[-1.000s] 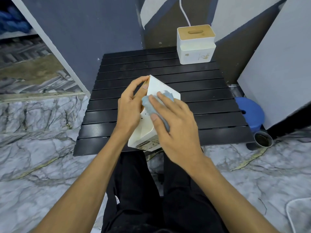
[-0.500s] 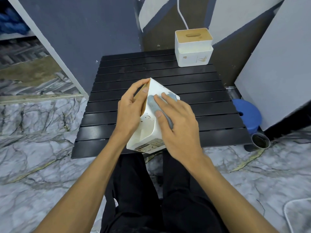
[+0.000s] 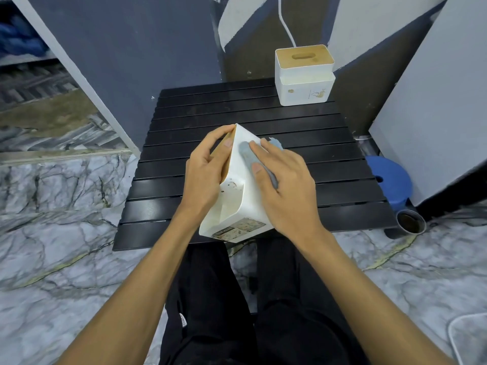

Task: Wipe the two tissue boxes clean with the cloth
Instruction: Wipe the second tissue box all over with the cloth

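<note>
Sliding a touch higher than a second ago, your right hand (image 3: 287, 191) is pressing the blue-grey cloth (image 3: 246, 154) flat against the upturned side of the white tissue box (image 3: 234, 206), fingers laid straight over it rather than clenched. Your left hand (image 3: 205, 177) is gripping that box by its wooden-lidded end, fingers curled round the top corner, tilting it over the near edge of the black slatted table (image 3: 329, 159). The second tissue box (image 3: 303, 85) is standing upright at the table's far right corner.
</note>
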